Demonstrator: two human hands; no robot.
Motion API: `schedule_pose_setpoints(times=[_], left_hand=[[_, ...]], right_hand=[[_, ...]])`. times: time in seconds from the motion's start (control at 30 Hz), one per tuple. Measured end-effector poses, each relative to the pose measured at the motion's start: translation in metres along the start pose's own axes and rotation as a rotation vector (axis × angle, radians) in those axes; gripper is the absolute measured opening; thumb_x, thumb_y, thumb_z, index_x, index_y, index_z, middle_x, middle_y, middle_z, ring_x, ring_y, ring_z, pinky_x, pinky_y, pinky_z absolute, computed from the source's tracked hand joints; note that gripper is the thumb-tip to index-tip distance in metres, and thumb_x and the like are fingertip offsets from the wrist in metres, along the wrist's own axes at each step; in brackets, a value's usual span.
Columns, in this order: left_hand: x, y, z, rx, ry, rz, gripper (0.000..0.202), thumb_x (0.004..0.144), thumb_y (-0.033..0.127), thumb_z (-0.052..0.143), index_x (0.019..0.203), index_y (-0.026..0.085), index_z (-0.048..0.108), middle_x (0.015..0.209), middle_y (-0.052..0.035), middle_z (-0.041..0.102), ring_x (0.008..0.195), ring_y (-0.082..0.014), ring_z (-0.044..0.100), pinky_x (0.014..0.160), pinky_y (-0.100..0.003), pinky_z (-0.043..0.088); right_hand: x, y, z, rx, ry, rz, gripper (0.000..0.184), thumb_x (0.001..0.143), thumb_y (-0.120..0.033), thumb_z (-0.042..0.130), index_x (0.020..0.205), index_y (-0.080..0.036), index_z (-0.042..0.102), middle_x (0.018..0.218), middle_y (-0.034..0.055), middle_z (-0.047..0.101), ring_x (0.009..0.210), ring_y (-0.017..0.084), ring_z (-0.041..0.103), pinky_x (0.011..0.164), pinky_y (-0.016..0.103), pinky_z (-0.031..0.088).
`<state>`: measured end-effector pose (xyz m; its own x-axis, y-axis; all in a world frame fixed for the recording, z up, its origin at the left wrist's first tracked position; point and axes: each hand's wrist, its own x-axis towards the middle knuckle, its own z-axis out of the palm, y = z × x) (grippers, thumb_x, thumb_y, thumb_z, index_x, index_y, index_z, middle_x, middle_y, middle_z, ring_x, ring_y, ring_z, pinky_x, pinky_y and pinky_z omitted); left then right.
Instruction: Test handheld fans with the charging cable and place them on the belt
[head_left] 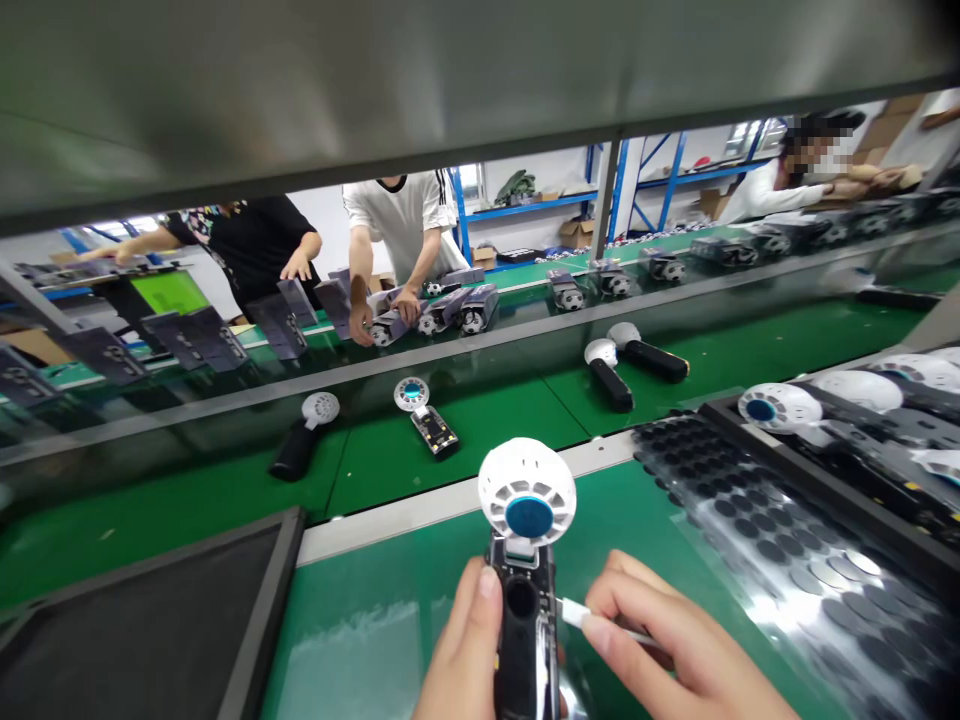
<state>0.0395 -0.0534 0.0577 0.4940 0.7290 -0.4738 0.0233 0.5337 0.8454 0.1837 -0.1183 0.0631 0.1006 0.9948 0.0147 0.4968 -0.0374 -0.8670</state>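
My left hand (461,650) is wrapped round the black handle of a small hand-held fan (525,560) with a white round head and a blue centre, held upright over the green mat. My right hand (675,650) pinches a thin white tool (581,615) whose tip touches the right side of the fan's handle. The handle's back looks open, with a round hole showing.
A clear sheet of dark round stickers (750,520) lies at right, beside a black tray (847,420) of white fan heads. Several fans (424,415) ride the green conveyor (225,480). A dark tray (150,620) sits at left. Other people (397,240) work across the line.
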Motion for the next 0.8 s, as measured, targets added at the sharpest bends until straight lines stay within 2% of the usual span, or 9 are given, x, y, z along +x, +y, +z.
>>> schedule_pose_setpoints(times=[0.07, 0.17, 0.33, 0.53, 0.6, 0.7, 0.73, 0.8], left_hand=[[0.001, -0.001, -0.001, 0.041, 0.005, 0.005, 0.053, 0.071, 0.065, 0.038, 0.097, 0.019, 0.044, 0.058, 0.0003, 0.06, 0.045, -0.0137, 0.055, 0.047, -0.024, 0.042], [0.003, -0.002, -0.003, 0.013, -0.058, -0.015, 0.054, 0.071, 0.066, 0.037, 0.096, 0.019, 0.043, 0.06, -0.0006, 0.061, 0.043, -0.0125, 0.054, 0.044, -0.022, 0.039], [0.006, 0.0, -0.004, -0.03, -0.088, -0.009, 0.049, 0.074, 0.061, 0.039, 0.096, 0.018, 0.041, 0.053, 0.0024, 0.058, 0.039, -0.0099, 0.05, 0.043, -0.022, 0.04], [0.008, 0.0, -0.005, 0.005, -0.107, 0.013, 0.042, 0.078, 0.057, 0.036, 0.087, 0.017, 0.043, 0.057, -0.0015, 0.063, 0.041, -0.0117, 0.056, 0.041, -0.02, 0.039], [0.01, 0.01, -0.011, -0.006, -0.042, 0.051, 0.041, 0.08, 0.054, 0.035, 0.083, 0.015, 0.046, 0.057, -0.0028, 0.062, 0.041, -0.0113, 0.056, 0.04, -0.019, 0.038], [0.024, 0.038, -0.034, -0.037, 0.207, 0.149, 0.041, 0.084, 0.048, 0.032, 0.08, 0.012, 0.051, 0.066, -0.0042, 0.062, 0.049, -0.0106, 0.057, 0.047, -0.022, 0.044], [0.032, 0.05, -0.045, -0.025, 0.273, 0.182, 0.039, 0.085, 0.046, 0.03, 0.083, 0.013, 0.051, 0.07, -0.0035, 0.061, 0.054, -0.0107, 0.058, 0.053, -0.025, 0.047], [0.056, 0.071, -0.067, 0.041, 0.367, 0.195, 0.034, 0.086, 0.043, 0.03, 0.086, 0.015, 0.049, 0.066, 0.0005, 0.057, 0.056, -0.0105, 0.058, 0.057, -0.027, 0.048]], right_hand=[[0.002, 0.002, 0.002, -0.016, 0.006, -0.001, 0.024, 0.086, -0.027, 0.033, 0.065, -0.022, 0.043, 0.071, -0.0026, 0.044, 0.067, 0.013, 0.052, 0.062, 0.022, 0.041], [0.004, 0.004, 0.004, -0.02, -0.005, 0.004, 0.025, 0.087, -0.028, 0.032, 0.067, -0.022, 0.044, 0.072, -0.002, 0.044, 0.068, 0.014, 0.052, 0.064, 0.023, 0.042], [0.004, 0.004, 0.008, -0.013, -0.016, 0.003, 0.024, 0.087, -0.027, 0.031, 0.067, -0.022, 0.044, 0.072, -0.0017, 0.044, 0.07, 0.014, 0.052, 0.065, 0.024, 0.042], [0.002, 0.007, 0.005, -0.058, 0.013, 0.031, 0.026, 0.087, -0.03, 0.031, 0.066, -0.022, 0.044, 0.072, -0.0017, 0.044, 0.069, 0.015, 0.052, 0.063, 0.024, 0.042], [0.002, 0.01, -0.001, -0.064, 0.063, 0.033, 0.027, 0.088, -0.032, 0.03, 0.066, -0.023, 0.043, 0.07, -0.0023, 0.043, 0.067, 0.014, 0.051, 0.062, 0.023, 0.042], [0.003, 0.013, -0.005, -0.106, 0.156, 0.037, 0.029, 0.089, -0.035, 0.027, 0.066, -0.023, 0.04, 0.066, -0.0034, 0.041, 0.062, 0.014, 0.049, 0.057, 0.021, 0.041], [0.003, 0.013, -0.003, -0.129, 0.152, 0.023, 0.027, 0.089, -0.034, 0.03, 0.066, -0.023, 0.041, 0.066, -0.0035, 0.041, 0.062, 0.013, 0.05, 0.057, 0.021, 0.041], [0.004, 0.015, 0.01, -0.198, 0.049, -0.037, 0.013, 0.081, -0.025, 0.046, 0.068, -0.023, 0.047, 0.071, -0.0029, 0.047, 0.064, 0.013, 0.054, 0.059, 0.02, 0.043]])
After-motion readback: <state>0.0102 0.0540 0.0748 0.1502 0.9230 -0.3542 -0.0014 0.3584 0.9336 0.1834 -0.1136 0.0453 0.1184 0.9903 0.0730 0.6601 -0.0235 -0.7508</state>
